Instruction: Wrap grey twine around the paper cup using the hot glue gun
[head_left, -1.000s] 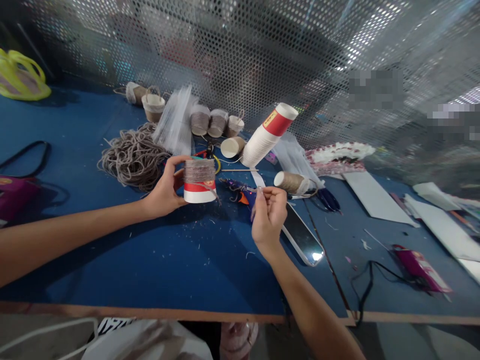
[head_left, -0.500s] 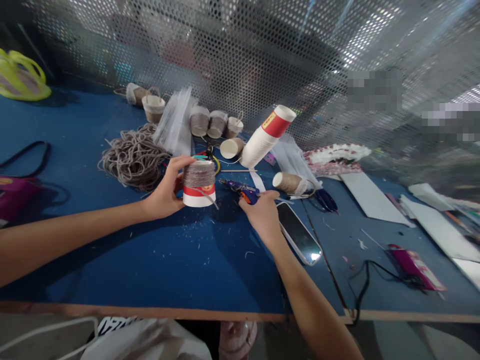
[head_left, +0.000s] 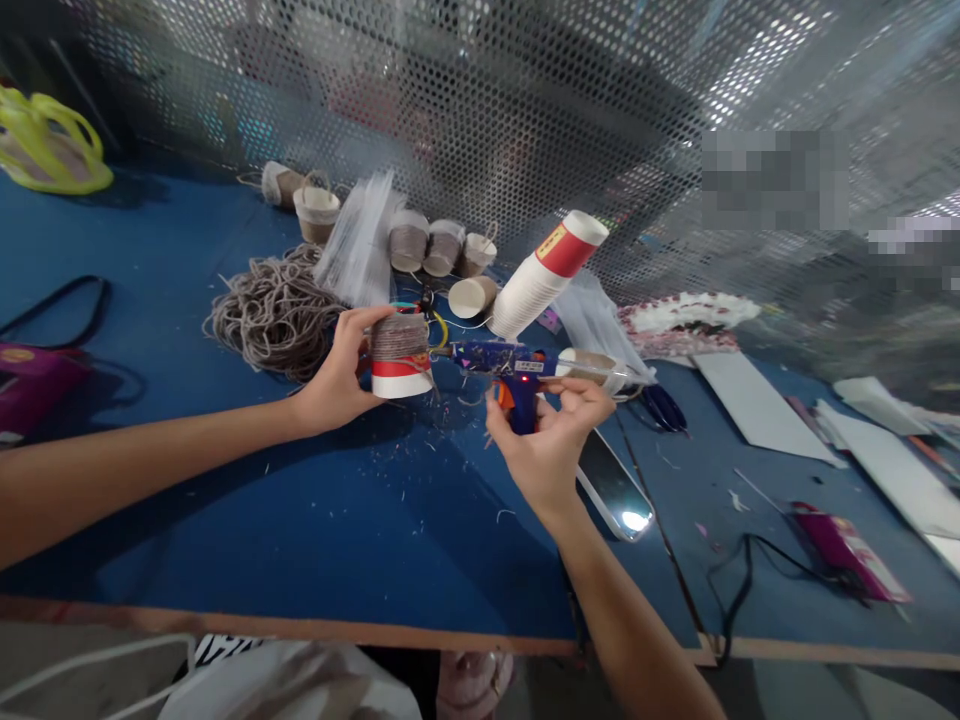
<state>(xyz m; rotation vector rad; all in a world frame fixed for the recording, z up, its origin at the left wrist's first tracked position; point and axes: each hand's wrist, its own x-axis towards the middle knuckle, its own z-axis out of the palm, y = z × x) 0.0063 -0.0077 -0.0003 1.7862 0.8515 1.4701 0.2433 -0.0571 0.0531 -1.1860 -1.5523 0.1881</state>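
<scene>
A right hand (head_left: 551,445), just right of a cord-wrapped cup (head_left: 400,352), grips a blue glue gun (head_left: 517,362) by the handle, its nozzle pointing toward the cup; whether the two touch is unclear. The left hand (head_left: 336,380) clasps the cup from its left side, mouth down above the blue table (head_left: 300,550). A slip of either hand could bring a likely hot tip against skin, and too hard a trigger squeeze could smear glue over the red print. The upturned cup hides any contents. Behind it and to the right leans a stack of paper cups (head_left: 525,290), nested together; farther back, to its left, a small handled cup (head_left: 316,222) keeps its inside unreadable.
</scene>
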